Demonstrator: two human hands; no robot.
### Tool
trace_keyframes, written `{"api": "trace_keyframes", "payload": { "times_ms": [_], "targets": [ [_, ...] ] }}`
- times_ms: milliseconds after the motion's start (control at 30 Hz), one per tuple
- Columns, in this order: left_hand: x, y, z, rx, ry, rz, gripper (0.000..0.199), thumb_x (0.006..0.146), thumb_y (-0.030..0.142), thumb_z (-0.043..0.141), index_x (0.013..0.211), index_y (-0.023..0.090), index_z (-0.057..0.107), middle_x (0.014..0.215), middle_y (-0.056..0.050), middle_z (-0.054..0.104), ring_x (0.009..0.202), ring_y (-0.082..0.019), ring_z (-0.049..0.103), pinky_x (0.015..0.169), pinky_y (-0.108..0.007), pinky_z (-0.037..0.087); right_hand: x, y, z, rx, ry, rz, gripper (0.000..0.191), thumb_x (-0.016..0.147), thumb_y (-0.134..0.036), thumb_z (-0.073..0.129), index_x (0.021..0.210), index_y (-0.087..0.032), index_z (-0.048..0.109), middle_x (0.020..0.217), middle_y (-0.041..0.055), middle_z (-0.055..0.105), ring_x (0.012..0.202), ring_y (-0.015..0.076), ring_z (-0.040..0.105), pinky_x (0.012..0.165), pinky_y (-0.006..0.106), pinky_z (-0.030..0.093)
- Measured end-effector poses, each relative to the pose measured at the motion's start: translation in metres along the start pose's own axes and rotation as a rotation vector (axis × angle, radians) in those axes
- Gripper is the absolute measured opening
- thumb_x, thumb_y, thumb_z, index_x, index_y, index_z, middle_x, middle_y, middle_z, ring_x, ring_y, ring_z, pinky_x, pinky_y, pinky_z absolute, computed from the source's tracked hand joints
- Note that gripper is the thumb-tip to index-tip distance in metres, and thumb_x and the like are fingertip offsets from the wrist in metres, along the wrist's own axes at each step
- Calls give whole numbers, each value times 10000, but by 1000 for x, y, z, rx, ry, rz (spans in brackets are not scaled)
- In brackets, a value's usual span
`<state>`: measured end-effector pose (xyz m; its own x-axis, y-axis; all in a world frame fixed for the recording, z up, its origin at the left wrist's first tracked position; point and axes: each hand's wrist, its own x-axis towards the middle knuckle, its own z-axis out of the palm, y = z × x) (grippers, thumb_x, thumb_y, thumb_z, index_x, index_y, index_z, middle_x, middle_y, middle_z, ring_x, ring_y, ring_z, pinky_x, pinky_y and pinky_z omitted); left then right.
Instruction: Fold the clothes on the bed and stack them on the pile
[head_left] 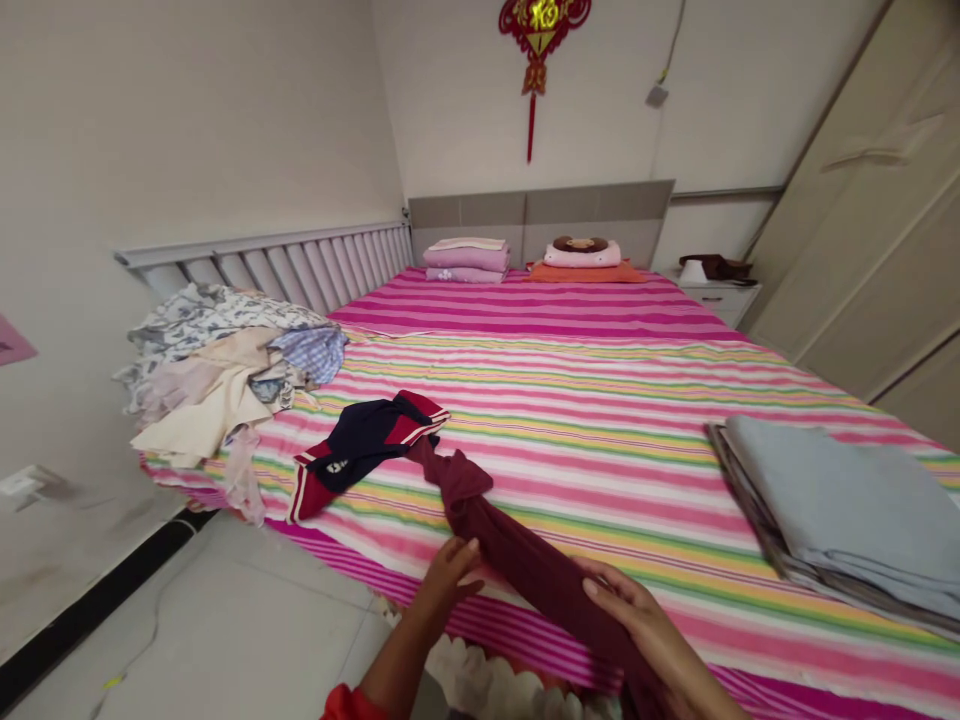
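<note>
A long maroon garment (pixel 529 560), laid out in a narrow strip with a bunched far end, runs diagonally over the near edge of the bed. My right hand (pixel 626 605) grips its near part, thumb on top; the lower end drops out of the picture. At the garment's left edge is my left hand (pixel 448 578), fingers apart and the fingertips touching the cloth, with a red sleeve (pixel 354 703) at its forearm. Beyond the bunched end, and touching it, lies a navy top (pixel 364 440) with red and white trim.
A loose heap of clothes (pixel 217 375) covers the bed's left side by a white railing (pixel 285 270). Folded grey clothes (pixel 855 500) are stacked at the right. Folded bedding (pixel 466 260) and a pink pillow pile (pixel 581 258) sit near the headboard (pixel 480 215).
</note>
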<state>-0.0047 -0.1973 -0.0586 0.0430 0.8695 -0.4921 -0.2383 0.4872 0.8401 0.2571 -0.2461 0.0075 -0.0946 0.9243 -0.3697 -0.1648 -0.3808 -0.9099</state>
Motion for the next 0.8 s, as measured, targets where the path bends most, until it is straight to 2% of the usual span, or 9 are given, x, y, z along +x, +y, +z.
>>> {"api": "trace_keyframes", "payload": {
  "times_ms": [67,133,300,400,467,533,633,700,800],
  "targets": [
    [6,-6,-3,-91,38,-7,786,517,582,855,1163,263,541,1335,-134,545,1178,-288,580,825,-383,528,-22,5,-23,-85,13,28,615,565,-617,801,1029,-216,756,1151,108,727,1081,345,660,965,451,493],
    [11,-11,4,-122,25,-5,826,524,500,884,1228,275,514,1373,-144,525,1172,-298,595,839,-404,538,-41,18,-43,-159,15,51,617,593,-620,778,1064,-222,749,1183,105,715,1106,345,649,975,452,490],
    [10,-11,48,-109,34,52,675,439,366,932,998,147,624,985,-128,720,942,-283,694,816,-381,560,-62,68,-67,-378,53,-1,623,622,-643,723,1073,-215,749,1166,110,722,1136,347,632,1018,463,469],
    [-1,-5,68,-108,-47,109,712,450,349,922,1064,141,628,979,-112,740,935,-281,701,862,-399,558,-63,78,-70,-515,185,-94,593,680,-647,672,1083,-218,746,1185,129,709,1159,348,615,1043,488,447],
    [-14,-3,77,-48,-84,162,783,468,309,916,1167,161,594,1055,-107,733,983,-282,691,904,-408,548,-63,71,-67,-573,307,-212,532,716,-637,656,1057,-240,753,1190,133,700,1183,347,591,1074,516,406],
    [-30,-4,86,22,-120,198,866,469,254,916,1248,182,546,1135,-107,709,1048,-285,668,925,-402,542,-61,56,-58,-527,353,-306,497,744,-621,657,1080,-264,739,1231,124,676,1230,331,553,1110,523,356],
    [-58,-13,100,1,-383,197,924,498,202,904,1326,224,495,1278,-106,637,1151,-290,614,946,-390,527,-54,36,-33,-174,191,-276,662,712,-641,699,1261,-278,627,1251,116,664,1209,304,575,1068,510,401],
    [-72,-20,105,-67,-571,153,871,519,203,898,1305,239,522,1212,-89,662,1061,-263,649,893,-362,536,-49,31,-14,72,67,-217,777,660,-608,768,1332,-282,553,1207,105,684,1136,294,621,1000,492,460],
    [-81,-27,101,-149,-642,51,636,543,306,899,1114,210,634,914,-34,694,708,-142,640,683,-265,511,-45,35,6,200,-5,-177,705,615,-492,844,1242,-267,616,1109,67,716,1036,277,655,927,453,502]
  ]
}}
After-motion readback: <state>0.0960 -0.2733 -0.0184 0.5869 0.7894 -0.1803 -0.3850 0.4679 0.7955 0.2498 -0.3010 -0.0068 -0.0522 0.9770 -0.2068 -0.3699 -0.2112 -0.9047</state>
